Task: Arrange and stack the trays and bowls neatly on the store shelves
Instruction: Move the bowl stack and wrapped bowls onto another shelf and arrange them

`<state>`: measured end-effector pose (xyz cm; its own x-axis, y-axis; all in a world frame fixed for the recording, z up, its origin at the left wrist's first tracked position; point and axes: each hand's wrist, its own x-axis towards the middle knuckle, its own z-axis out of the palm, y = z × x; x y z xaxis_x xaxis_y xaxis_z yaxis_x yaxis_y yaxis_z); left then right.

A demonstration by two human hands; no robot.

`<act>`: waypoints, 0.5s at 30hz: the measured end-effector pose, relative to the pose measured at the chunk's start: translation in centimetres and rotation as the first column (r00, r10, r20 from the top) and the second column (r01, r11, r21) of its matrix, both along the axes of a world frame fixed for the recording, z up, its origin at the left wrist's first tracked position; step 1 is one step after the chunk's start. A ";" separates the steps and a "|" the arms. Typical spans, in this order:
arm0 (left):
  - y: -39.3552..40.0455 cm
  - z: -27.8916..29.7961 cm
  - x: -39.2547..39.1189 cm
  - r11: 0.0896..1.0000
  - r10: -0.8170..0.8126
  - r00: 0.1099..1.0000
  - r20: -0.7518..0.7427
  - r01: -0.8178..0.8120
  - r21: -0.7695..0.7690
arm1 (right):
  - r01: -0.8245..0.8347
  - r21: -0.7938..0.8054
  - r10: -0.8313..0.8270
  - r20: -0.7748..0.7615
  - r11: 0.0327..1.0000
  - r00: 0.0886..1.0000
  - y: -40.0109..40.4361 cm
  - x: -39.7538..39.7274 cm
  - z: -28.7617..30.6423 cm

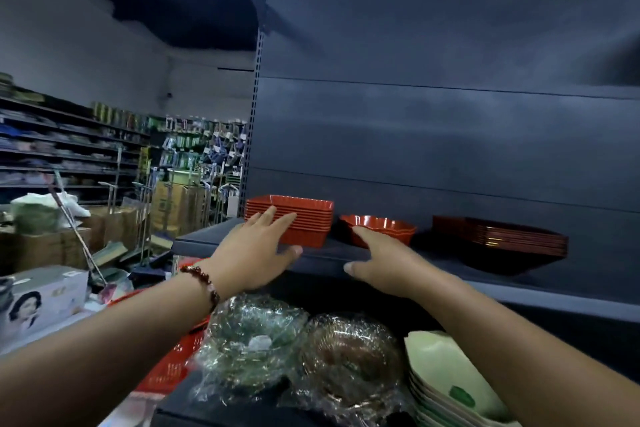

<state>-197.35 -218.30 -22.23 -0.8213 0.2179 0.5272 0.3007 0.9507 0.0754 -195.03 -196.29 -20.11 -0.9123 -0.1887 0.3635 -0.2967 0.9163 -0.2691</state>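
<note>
A stack of red rectangular trays [304, 218] stands at the left end of the dark shelf [325, 255]. My left hand [258, 250], fingers straight, lies against the front of that stack. To its right sits a red scalloped bowl [384, 229]. My right hand [377, 260] reaches in front of the bowl with straight fingers, its fingertips at the bowl's near rim. Further right is a stack of dark red trays [512, 236]. Neither hand holds anything.
On the lower shelf lie two plastic-wrapped bowl stacks [256, 340] [349, 354] and a stack of pale green dishes [446, 381]. A red basket [169, 367] and a white box [41, 305] sit at the left. Cartons and clutter fill the aisle behind.
</note>
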 end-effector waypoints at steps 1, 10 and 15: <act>-0.8 0.5 -1.4 0.997 -0.015 1.000 0.026 0.013 0.081 | -0.001 -0.148 0.009 0.050 0.989 0.999 -0.7 -1.3 0.4; -4.2 1.8 -12.2 0.447 -0.129 0.987 0.101 -0.033 0.894 | 0.241 -0.836 0.126 0.343 0.493 0.931 -6.3 -14.2 2.7; -4.5 1.4 -16.0 0.174 -0.315 0.935 0.165 -0.115 0.978 | 0.292 -0.885 0.159 0.367 0.362 0.916 -7.8 -18.7 2.7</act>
<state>-213.39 -222.82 -20.80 -0.9701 -0.1956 0.1439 0.1468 0.0001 0.9892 -213.69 -204.07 -17.42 -0.9907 0.1200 -0.0641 0.0690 0.0372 -0.9969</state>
